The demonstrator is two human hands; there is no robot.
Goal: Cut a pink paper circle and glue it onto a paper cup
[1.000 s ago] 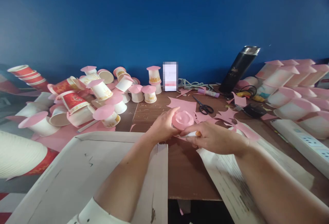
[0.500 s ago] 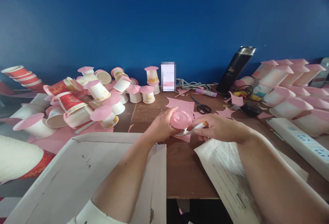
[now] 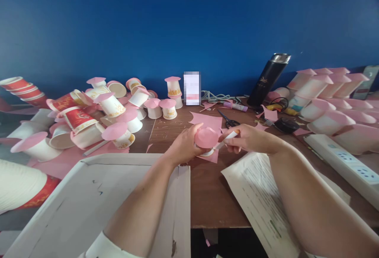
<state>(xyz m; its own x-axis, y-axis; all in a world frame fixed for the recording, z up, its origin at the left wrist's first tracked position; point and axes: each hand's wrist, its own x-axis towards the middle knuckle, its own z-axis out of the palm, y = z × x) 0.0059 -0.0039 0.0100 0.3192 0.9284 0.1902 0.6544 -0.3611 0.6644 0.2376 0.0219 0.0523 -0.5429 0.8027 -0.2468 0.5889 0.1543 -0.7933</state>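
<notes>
My left hand (image 3: 185, 143) is wrapped round a paper cup with a round pink paper piece (image 3: 206, 137) on its top, near the middle of the brown table (image 3: 219, 206). My right hand (image 3: 241, 137) grips a white tube (image 3: 229, 136) with an orange end, close to the cup's right side. The tube's left end is at the cup's edge. Under the hands lies a pink paper sheet (image 3: 207, 120) with cut-out edges. Black-handled scissors (image 3: 230, 121) rest just behind my right hand.
Many cups with pink tops (image 3: 111, 104) are heaped at the left; more are stacked at the right (image 3: 331, 115). A black bottle (image 3: 268, 80), a phone (image 3: 192, 88), a power strip (image 3: 340, 163), a printed sheet (image 3: 251, 187) and a white box lid (image 3: 89, 206) stand or lie around.
The view has shifted slightly. My right hand has moved a little up, and the tube is now tilted more steeply beside the cup. Both hands keep their holds.
</notes>
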